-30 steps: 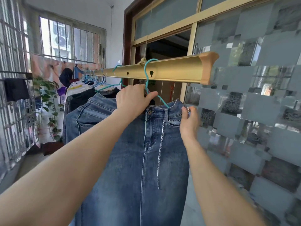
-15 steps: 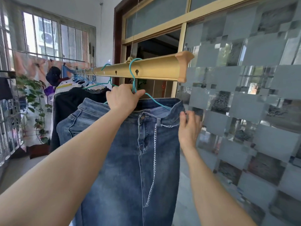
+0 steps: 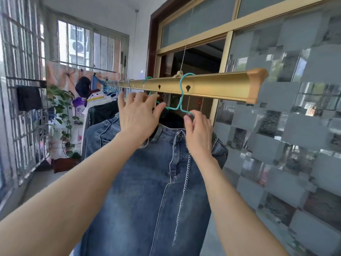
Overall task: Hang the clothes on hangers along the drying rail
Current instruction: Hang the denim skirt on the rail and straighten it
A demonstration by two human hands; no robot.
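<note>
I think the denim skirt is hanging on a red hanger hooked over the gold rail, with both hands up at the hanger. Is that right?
Not quite: the hanger is teal, not red. The head view shows it hooked over the gold rail and carrying the denim skirt, with the left hand and right hand both up at it.

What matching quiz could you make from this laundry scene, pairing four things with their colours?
Things:
1. drying rail
2. hanger hooked over the rail
3. skirt
4. chain dangling down the skirt

Colours:
A. silver
B. blue denim
C. gold
D. teal

Pairs: 1-C, 2-D, 3-B, 4-A
</note>
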